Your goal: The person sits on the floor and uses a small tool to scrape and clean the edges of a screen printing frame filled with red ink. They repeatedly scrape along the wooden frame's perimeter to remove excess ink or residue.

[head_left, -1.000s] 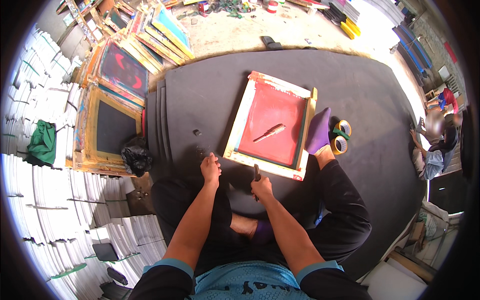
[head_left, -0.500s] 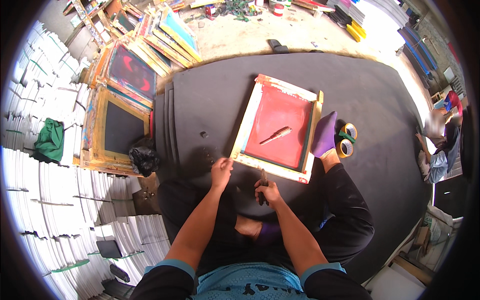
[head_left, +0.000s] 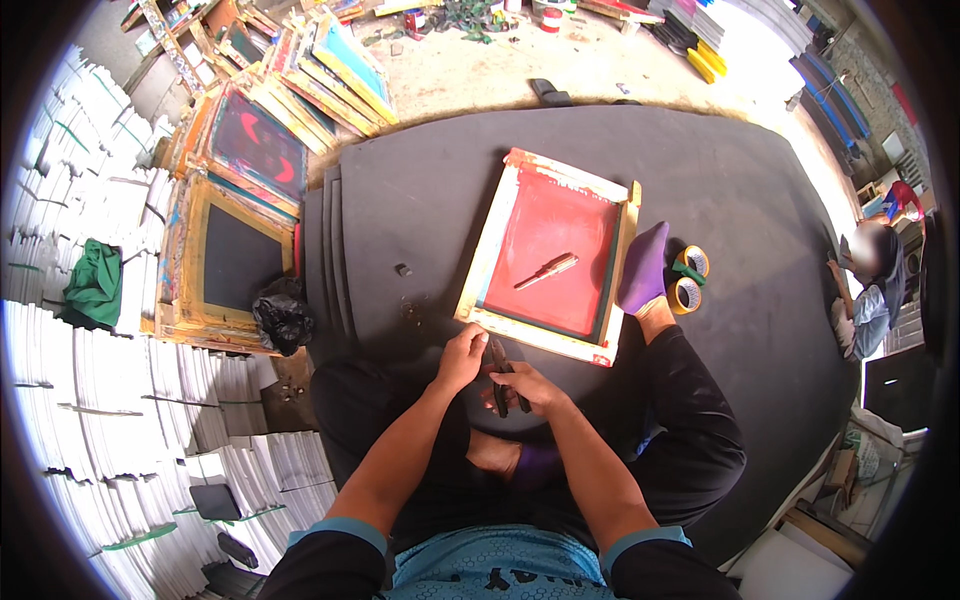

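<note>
Our right hand [head_left: 522,388] clasps pliers [head_left: 498,356]; our left hand [head_left: 462,360] curls by the frame's [head_left: 537,339] near-left corner, its grip unclear to us.

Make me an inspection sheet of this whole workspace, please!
Surface: dark layered sheets.
Work things: dark pliers; wooden frame with a red panel; screwdriver-like tool lying on the panel.
Clutter: small dark block, crumbs, two tape rolls.
Hands: right hand grips the pliers; left hand is by the frame's near-left corner, contact unclear.
Cables: nothing seen.
Surroundings: framed screens and white stacks on the left, another person on the right.
</note>
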A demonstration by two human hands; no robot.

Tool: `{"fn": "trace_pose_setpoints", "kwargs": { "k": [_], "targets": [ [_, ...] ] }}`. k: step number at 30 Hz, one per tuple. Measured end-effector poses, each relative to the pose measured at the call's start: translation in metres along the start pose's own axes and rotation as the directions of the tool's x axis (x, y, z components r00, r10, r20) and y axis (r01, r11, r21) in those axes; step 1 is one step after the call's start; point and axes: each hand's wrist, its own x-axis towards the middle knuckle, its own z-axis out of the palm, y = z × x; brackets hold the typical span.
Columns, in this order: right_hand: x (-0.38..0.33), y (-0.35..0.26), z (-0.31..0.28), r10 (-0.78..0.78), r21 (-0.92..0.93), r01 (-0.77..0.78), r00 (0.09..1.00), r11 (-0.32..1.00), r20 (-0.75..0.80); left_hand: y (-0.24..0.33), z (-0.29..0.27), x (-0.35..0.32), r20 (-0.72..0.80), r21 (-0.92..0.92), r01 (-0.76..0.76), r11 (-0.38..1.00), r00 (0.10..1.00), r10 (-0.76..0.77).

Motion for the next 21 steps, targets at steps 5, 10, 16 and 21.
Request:
{"fn": "trace_pose_setpoints", "kwargs": {
  "k": [5,10,16,21],
  "targets": [
    [0.013,0.008,-0.032,0.038,-0.057,-0.048,0.985,0.997,-0.171,-0.034,-0.012,0.018,-0.351,-0.311,0.233,0.922,0.873,-0.339],
    [0.02,0.001,-0.047,0.085,-0.148,-0.13,0.956,0.98,-0.28,-0.053,-0.048,0.032,-0.474,-0.676,0.284,0.681,0.54,-0.695],
    [0.027,0.003,-0.056,0.1,-0.135,-0.147,0.946,0.98,-0.308,-0.039,-0.055,0.032,-0.374,-0.755,0.37,0.542,0.436,-0.819],
    [0.036,0.002,-0.049,0.09,-0.137,-0.145,0.934,0.98,-0.345,-0.042,-0.056,0.033,-0.441,-0.767,0.286,0.575,0.416,-0.795]
  ]
}}
